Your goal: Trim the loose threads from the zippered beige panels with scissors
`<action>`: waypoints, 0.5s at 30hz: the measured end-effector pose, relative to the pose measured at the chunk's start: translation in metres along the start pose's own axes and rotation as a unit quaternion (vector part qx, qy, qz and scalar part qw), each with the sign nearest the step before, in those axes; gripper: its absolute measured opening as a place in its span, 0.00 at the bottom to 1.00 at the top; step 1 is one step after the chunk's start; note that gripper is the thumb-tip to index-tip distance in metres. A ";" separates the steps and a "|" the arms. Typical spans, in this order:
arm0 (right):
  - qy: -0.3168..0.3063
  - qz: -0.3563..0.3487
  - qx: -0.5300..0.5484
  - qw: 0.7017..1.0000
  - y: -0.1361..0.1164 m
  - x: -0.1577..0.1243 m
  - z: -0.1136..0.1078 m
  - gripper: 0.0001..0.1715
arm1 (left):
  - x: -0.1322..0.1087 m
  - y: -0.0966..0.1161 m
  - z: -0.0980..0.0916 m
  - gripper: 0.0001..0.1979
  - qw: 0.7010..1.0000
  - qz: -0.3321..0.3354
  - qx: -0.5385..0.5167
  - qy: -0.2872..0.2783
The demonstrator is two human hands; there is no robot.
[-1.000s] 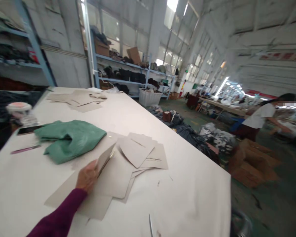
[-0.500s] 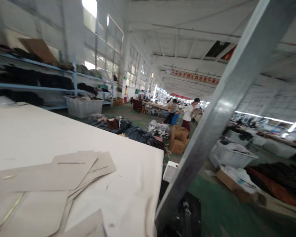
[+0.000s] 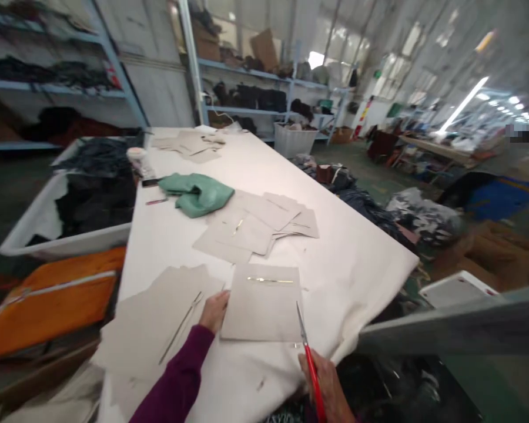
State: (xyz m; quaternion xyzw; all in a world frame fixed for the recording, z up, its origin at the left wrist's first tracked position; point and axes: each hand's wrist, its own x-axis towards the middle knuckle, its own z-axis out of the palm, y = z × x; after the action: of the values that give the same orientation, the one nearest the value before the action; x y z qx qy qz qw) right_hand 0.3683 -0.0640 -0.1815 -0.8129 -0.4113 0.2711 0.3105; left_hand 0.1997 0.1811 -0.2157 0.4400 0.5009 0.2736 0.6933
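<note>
My left hand (image 3: 216, 311) grips the left edge of a beige fabric panel (image 3: 260, 311), its fingers closed there. A gold-toned zipper (image 3: 270, 280) runs across the panel's upper part. In my right hand (image 3: 328, 382) is a pair of scissors (image 3: 314, 376) with red handles, the metal tip pointing up beside the panel's right edge. Left of my left hand lies a pile of beige pieces (image 3: 152, 320) with a dark slit-like line. More beige panels with zippers (image 3: 255, 223) overlap farther up the white table (image 3: 335, 258).
A crumpled green cloth (image 3: 198, 194) lies beyond the panels, and more beige pieces (image 3: 189, 144) sit at the far end. A white bin (image 3: 66, 244) of dark material and an orange bundle (image 3: 57, 294) flank the table's left side. A grey metal bar (image 3: 445, 329) stands at right.
The view has swung left and down to the table. Both my hands, the held panel and the scissors now show; neither hand was in view before.
</note>
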 end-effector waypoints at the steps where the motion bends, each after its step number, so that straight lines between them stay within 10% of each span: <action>1: -0.024 -0.002 0.017 1.000 0.002 0.004 -0.001 0.24 | 0.010 -0.004 0.000 0.11 1.000 -0.009 -0.016 0.013; 7: -0.135 -0.094 0.071 0.984 -0.003 0.025 -0.010 0.23 | 0.062 -0.014 0.021 0.11 0.997 -0.061 -0.054 0.004; 15: -0.163 -0.093 0.093 0.978 0.004 0.042 -0.007 0.23 | 0.066 -0.023 0.037 0.14 0.993 -0.085 -0.055 -0.066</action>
State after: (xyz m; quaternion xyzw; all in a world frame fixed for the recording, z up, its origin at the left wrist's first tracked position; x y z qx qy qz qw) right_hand 0.3967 -0.0330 -0.1871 -0.6835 -0.5033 0.4073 0.3370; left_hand 0.2562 0.2123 -0.2616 0.3739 0.4742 0.2115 0.7685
